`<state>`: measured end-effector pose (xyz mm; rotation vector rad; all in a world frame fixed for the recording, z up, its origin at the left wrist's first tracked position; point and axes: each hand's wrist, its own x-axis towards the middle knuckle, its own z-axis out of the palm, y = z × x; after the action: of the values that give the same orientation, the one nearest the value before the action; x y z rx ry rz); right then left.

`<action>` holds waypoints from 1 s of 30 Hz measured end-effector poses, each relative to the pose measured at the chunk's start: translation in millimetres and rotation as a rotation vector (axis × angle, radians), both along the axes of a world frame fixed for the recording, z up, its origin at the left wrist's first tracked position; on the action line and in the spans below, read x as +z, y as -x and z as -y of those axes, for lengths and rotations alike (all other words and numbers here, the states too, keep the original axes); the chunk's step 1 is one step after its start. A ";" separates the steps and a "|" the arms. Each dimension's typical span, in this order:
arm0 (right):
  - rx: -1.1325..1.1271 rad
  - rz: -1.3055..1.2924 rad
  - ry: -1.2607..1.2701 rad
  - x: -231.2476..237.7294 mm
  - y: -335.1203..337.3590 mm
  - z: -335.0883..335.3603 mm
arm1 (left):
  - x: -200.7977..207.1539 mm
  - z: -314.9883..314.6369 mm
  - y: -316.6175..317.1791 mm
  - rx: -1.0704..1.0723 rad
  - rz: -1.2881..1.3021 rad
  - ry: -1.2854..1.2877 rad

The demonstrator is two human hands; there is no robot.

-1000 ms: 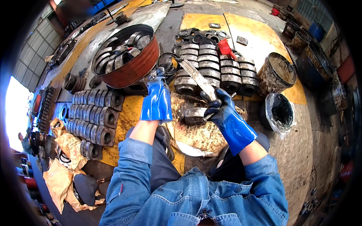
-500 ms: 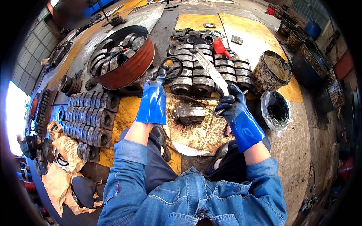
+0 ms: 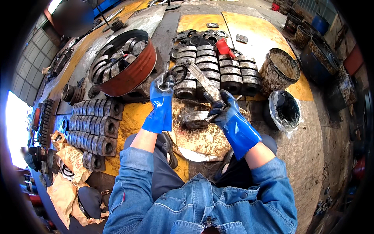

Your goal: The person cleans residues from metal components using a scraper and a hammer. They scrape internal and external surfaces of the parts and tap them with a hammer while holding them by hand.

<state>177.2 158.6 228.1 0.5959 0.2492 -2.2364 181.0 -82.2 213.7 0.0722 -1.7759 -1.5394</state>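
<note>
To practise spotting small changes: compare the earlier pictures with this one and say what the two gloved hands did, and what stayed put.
The left hand lifted a dark ring off the stacked bearings. The right hand kept its grip on the flat greasy scraper, tilting it little. The metal part on the brown paper, the red tub and both grease buckets stayed.

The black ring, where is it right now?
In the head view, the black ring is held up in the left hand, left of centre, just in front of the rust-red basin and beside the rows of metal rollers.
</note>
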 end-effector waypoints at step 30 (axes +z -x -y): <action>0.883 -0.423 -2.576 -157.6 14.9 -340.5 | 11.6 18.9 -13.9 -0.214 0.452 0.488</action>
<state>162.2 499.1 70.5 0.7129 2.8058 0.0296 194.9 -101.1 225.3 -0.0134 -2.5489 -1.2496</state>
